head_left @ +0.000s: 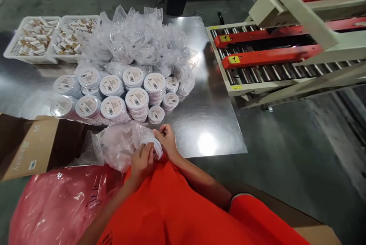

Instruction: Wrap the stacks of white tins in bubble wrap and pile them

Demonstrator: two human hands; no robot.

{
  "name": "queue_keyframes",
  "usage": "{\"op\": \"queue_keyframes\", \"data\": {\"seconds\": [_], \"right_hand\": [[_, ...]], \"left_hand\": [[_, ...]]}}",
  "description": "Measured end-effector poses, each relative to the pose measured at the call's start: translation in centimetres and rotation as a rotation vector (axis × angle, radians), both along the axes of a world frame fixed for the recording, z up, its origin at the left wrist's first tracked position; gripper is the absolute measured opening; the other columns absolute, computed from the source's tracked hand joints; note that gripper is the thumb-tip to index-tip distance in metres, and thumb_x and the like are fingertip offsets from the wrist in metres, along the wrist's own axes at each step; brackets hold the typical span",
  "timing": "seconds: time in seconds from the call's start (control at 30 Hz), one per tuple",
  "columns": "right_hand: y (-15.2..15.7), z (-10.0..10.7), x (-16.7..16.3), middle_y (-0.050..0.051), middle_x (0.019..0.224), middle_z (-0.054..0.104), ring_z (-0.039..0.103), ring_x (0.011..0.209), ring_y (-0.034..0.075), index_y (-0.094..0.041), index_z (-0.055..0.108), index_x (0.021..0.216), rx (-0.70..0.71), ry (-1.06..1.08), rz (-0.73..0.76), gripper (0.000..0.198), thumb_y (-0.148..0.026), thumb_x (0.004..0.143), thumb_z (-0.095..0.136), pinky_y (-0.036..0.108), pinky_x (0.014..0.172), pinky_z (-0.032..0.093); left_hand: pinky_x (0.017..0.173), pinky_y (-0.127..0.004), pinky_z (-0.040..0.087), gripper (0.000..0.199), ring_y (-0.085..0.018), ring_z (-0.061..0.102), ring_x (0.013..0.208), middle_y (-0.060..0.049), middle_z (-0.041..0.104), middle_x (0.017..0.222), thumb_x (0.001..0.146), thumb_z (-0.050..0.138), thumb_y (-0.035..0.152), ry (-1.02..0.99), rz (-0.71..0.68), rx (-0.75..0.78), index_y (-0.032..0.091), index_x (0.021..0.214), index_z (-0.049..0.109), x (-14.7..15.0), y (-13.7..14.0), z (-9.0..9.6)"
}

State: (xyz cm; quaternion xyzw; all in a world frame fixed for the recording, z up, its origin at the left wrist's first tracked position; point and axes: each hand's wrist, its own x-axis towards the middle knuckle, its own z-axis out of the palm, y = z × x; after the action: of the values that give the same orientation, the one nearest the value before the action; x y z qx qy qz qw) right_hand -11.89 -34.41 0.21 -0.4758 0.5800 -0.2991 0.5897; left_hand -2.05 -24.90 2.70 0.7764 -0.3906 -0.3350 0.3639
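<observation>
Close to my body, at the table's front edge, a small stack of white round discs (158, 148) is tilted on edge, at the mouth of a bubble-wrap bag (118, 142). My left hand (142, 163) is closed on the near side of these discs. My right hand (167, 142) has its fingers curled at their upper right edge, with thumb and forefinger pinched together. Just beyond the bag stand several stacks of round discs (137, 102) with printed barcode labels on top. Behind them lies a heap of bubble-wrapped pieces (134, 39).
Two white baskets (34, 59) of small white-and-brown pieces stand at the back left of the metal table (211, 119). A roller conveyor (271, 73) with red rails is at the right. An open cardboard box (34, 146) and a red plastic bag (65, 203) are at the near left.
</observation>
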Motion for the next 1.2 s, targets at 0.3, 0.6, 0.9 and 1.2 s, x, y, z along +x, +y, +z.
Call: {"op": "queue_keyframes", "data": {"seconds": [0.3,0.6,0.9,1.2], "right_hand": [[-0.1,0.9,-1.8,-0.005,0.077,0.055,0.051,0.067,0.013,-0.023,0.049,0.097,0.365,-0.309,0.375,0.062,-0.023,0.046,0.084,0.024,0.058,0.041],[-0.9,1.0,-1.5,-0.003,0.071,0.048,0.044,0.065,0.014,-0.022,0.049,0.075,0.007,-0.027,0.185,0.015,-0.021,0.06,0.05,0.026,0.061,0.036],[0.1,1.3,-1.9,-0.001,0.075,0.054,0.048,0.068,0.015,-0.022,0.052,0.075,-0.184,0.107,0.29,0.008,-0.018,0.07,0.047,0.027,0.064,0.037],[0.4,2.2,-1.5,-0.002,0.076,0.053,0.048,0.067,0.015,-0.022,0.053,0.083,-0.125,-0.034,0.285,0.007,-0.022,0.078,0.05,0.027,0.064,0.039]], "left_hand": [[0.062,-0.028,0.044,0.025,-0.017,0.058,0.065,0.0,0.059,0.071,0.083,0.052,0.03,0.064,0.119,0.072,0.018,0.105,0.057,2.1,-0.5,-0.4],[0.078,-0.033,0.047,0.019,-0.023,0.061,0.084,-0.006,0.066,0.089,0.079,0.055,0.024,0.015,-0.053,-0.039,0.022,0.094,0.065,1.6,-0.3,0.1],[0.069,-0.028,0.047,0.026,-0.017,0.056,0.068,-0.002,0.06,0.076,0.07,0.053,0.014,-0.088,-0.062,0.019,0.022,0.091,0.065,2.3,-0.7,0.3],[0.057,-0.027,0.045,0.02,-0.015,0.054,0.056,0.001,0.059,0.069,0.077,0.058,0.027,0.269,0.059,0.056,0.022,0.096,0.063,2.2,-0.1,0.7]]}}
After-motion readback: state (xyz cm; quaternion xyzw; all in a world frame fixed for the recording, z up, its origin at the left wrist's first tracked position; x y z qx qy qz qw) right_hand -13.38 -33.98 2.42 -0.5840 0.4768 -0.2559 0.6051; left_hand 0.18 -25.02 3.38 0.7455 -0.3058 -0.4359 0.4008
